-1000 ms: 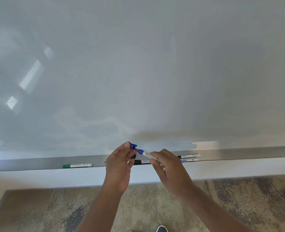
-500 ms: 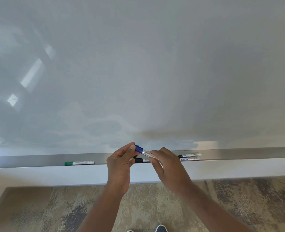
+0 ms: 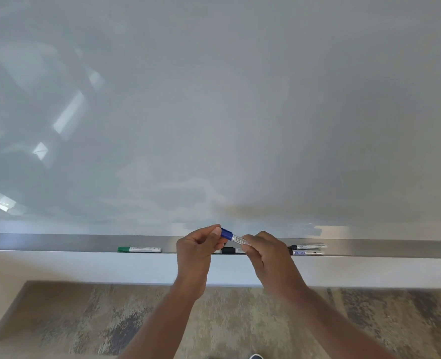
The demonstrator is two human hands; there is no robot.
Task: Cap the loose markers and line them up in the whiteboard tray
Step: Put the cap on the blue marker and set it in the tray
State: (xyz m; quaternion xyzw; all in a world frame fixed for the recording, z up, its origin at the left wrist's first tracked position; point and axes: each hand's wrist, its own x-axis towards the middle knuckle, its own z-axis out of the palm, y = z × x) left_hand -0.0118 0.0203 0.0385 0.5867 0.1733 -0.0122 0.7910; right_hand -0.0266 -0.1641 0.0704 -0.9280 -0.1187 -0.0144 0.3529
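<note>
Both hands hold one blue marker (image 3: 233,237) just above the grey metal tray (image 3: 58,242). My left hand (image 3: 197,251) pinches its blue cap end; my right hand (image 3: 264,251) grips the white barrel. The cap sits on the marker, with no gap showing. A green-capped marker (image 3: 139,249) lies in the tray to the left. A black-capped marker (image 3: 229,251) lies in the tray behind my hands, partly hidden. Two more markers (image 3: 308,249) lie side by side in the tray to the right.
The whiteboard (image 3: 214,112) fills the upper view, with light reflections at its left. A white ledge (image 3: 84,268) runs under the tray. Patterned carpet (image 3: 97,320) lies below, and a shoe tip (image 3: 255,356) shows at the bottom edge.
The blue cap, held apart from the marker tip a second ago, now sits pushed onto the marker. Both hands stay in the same place above the tray.
</note>
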